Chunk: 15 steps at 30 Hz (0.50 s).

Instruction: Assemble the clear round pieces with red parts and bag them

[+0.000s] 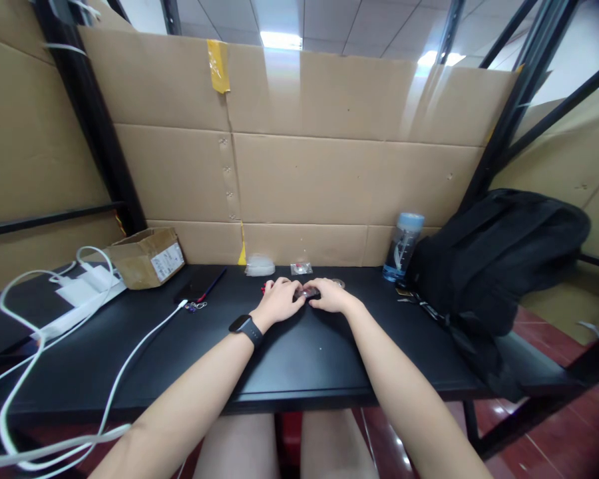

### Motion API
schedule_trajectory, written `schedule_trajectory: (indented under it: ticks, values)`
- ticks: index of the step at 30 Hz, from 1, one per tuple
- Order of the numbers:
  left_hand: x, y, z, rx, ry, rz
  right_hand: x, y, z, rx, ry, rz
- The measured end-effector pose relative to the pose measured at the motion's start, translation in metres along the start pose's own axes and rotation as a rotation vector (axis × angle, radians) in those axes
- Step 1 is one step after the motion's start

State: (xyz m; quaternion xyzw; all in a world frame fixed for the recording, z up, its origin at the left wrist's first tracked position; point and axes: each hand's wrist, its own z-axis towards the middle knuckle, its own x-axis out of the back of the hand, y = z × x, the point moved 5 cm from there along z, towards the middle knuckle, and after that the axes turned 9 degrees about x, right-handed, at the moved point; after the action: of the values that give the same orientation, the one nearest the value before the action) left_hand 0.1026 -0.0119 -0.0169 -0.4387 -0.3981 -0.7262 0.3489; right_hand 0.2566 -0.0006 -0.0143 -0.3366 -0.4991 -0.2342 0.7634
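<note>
My left hand (279, 301), with a black watch (245, 327) on its wrist, rests on the black table with bent fingers. My right hand (329, 296) faces it from the other side. Between the fingertips of both is a small dark, shiny object (307, 293), closed in from left and right; its kind is too small to make out. Something red (264, 288) peeks out behind the left hand. Behind the right hand shows part of a clear round item (339, 283). Just beyond the hands lies a small clear plastic bag (301, 268) with tiny contents.
A clear plastic packet (259, 266) lies by the cardboard wall. To the left are an open cardboard box (147, 261), a dark phone-like slab with a pen (212, 285), and a white cable (144, 339). On the right stand a water bottle (403, 247) and a black backpack (499, 259).
</note>
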Motion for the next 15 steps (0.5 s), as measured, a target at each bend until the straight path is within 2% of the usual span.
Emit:
schedule_trajectory:
  ticks: [2, 8, 11, 15]
  values:
    - [0.001, -0.004, 0.001, 0.023, -0.005, -0.029, 0.001, 0.001, -0.001, -0.029, 0.02, 0.025]
    - [0.007, -0.015, 0.006, 0.142, 0.048, -0.143, 0.006, 0.01, -0.002, -0.127, 0.131, 0.294]
    - [0.007, -0.016, 0.006, 0.155, 0.041, -0.145, 0.004, 0.014, -0.001, -0.17, 0.166, 0.237]
    - [0.008, -0.01, 0.003, 0.079, 0.075, -0.045, 0.003, 0.017, -0.001, -0.233, 0.181, 0.143]
